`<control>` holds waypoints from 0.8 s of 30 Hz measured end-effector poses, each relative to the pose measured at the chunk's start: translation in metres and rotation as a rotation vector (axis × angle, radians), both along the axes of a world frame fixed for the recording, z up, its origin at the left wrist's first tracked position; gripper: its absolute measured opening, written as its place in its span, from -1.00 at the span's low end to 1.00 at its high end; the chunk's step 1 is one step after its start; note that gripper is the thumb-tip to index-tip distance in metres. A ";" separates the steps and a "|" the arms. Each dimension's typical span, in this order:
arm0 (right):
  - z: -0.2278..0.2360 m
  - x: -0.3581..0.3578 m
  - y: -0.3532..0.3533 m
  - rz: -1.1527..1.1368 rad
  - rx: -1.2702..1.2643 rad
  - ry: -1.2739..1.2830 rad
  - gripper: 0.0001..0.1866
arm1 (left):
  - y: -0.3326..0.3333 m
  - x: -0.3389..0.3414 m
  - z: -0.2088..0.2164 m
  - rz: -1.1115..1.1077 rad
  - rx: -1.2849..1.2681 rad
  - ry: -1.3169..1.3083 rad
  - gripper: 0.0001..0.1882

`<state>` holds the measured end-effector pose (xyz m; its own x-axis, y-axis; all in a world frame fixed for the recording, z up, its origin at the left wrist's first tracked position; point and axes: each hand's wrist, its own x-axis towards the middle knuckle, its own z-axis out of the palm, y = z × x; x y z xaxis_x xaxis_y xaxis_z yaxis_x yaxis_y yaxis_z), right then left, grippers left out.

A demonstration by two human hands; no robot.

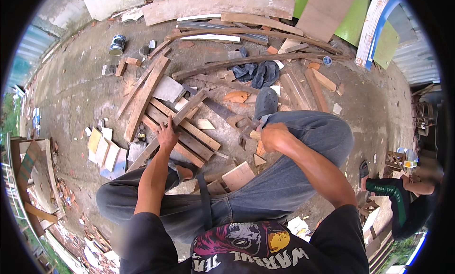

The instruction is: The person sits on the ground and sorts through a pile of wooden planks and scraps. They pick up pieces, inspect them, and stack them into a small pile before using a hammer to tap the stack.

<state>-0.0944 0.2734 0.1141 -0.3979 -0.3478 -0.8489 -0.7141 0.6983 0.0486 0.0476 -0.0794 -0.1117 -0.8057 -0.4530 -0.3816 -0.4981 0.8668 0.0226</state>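
Note:
My left hand (167, 135) lies over a narrow wooden batten (190, 105), its fingers bent against the wood and holding it down. That batten slants across several thicker wooden pieces (192, 143) on the ground. Closed around the wooden handle of a hammer (255, 135), my right hand (276, 137) is by my right knee. The hammer's dark head is low, close to the handle of a hand saw (219, 110). The saw's blade points toward the far left, and its tip end lies near the batten.
Long boards (150, 96) and bent wooden strips (256, 60) lie beyond my hands. A dark cloth (263, 74) is near my right clog (266, 102). A paint can (117, 45) stands at the far left. Another person's leg (385, 188) shows at the right.

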 end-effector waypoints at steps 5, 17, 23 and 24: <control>0.001 0.002 -0.001 0.000 0.036 -0.056 -0.65 | -0.032 -0.002 -0.010 -0.082 0.097 0.017 -0.16; -0.001 0.008 -0.004 0.048 0.020 -0.003 -0.73 | -0.014 0.014 0.013 -0.105 0.096 0.006 -0.29; 0.004 0.016 -0.016 0.149 -0.029 -0.011 -0.70 | 0.002 0.028 -0.018 0.102 0.163 -0.027 -0.15; 0.004 0.022 -0.015 0.150 -0.062 0.032 -0.70 | 0.013 0.019 -0.005 0.121 0.179 -0.090 -0.12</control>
